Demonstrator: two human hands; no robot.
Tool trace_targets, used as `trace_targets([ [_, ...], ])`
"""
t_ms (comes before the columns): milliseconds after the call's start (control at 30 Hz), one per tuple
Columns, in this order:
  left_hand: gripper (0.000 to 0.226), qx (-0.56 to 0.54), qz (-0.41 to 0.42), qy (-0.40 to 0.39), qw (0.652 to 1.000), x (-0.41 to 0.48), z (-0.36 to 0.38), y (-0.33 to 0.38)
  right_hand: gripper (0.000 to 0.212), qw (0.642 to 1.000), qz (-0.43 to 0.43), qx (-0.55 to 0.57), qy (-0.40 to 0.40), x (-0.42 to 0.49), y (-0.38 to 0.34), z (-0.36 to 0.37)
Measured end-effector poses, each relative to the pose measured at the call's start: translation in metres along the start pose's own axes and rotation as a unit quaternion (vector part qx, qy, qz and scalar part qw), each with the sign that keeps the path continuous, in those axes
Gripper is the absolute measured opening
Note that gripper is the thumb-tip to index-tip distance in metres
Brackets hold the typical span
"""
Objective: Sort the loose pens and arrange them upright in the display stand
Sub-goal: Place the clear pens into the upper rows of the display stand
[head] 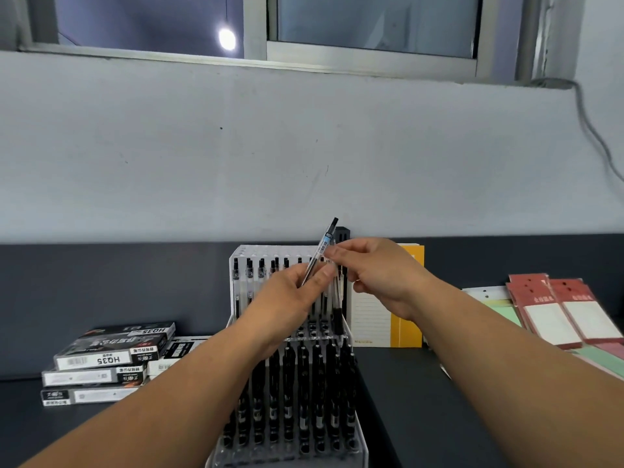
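Clear plastic with a black cap and a blue-and-white barcode label, the pen is held tilted above the back tier of the transparent display stand, whose rows hold upright black-capped pens. The left hand grips its lower barrel between thumb and fingers, and the right hand pinches it near the label. A stack of boxes lies left of the stand, a yellow notebook stands just right of it, and bare dark table flanks the stand's front.
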State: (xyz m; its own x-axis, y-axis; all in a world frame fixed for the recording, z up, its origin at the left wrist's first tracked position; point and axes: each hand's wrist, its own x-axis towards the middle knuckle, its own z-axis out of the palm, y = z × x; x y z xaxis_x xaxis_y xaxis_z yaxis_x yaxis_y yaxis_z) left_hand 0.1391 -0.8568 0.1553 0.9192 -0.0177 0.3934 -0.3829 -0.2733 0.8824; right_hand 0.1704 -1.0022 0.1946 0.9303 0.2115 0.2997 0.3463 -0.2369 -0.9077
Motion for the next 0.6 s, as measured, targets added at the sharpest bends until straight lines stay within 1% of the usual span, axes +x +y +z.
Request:
trace_targets([
  [67, 0.036, 0.015, 0.039, 0.028, 0.999, 0.0, 0.0, -0.002, 0.02, 1.0, -0.006, -0.008, 0.022, 0.001, 0.002, 0.0],
  [133, 0.027, -0.001, 0.052, 0.037, 0.998, 0.003, -0.001, -0.003, 0.018, 0.999, -0.019, -0.026, 0.033, 0.002, 0.004, 0.001],
  [267, 0.012, -0.045, 0.025, 0.057, 0.997, 0.011, -0.002, -0.01, 0.016, 0.997, -0.038, -0.045, 0.04, 0.002, 0.003, 0.001],
  [333, 0.01, -0.075, 0.022, 0.083, 0.993, 0.015, -0.003, -0.013, 0.014, 0.998, -0.037, -0.026, 0.033, 0.002, 0.002, 0.001],
  [433, 0.01, -0.063, 0.019, 0.11, 0.992, 0.017, -0.008, -0.014, 0.014, 0.999, -0.038, -0.009, 0.029, 0.002, -0.001, 0.0],
  [600, 0.009, -0.064, 0.01, 0.136, 0.989, 0.019, -0.009, -0.014, 0.013, 0.993, -0.078, -0.08, 0.038, 0.005, -0.002, 0.002],
])
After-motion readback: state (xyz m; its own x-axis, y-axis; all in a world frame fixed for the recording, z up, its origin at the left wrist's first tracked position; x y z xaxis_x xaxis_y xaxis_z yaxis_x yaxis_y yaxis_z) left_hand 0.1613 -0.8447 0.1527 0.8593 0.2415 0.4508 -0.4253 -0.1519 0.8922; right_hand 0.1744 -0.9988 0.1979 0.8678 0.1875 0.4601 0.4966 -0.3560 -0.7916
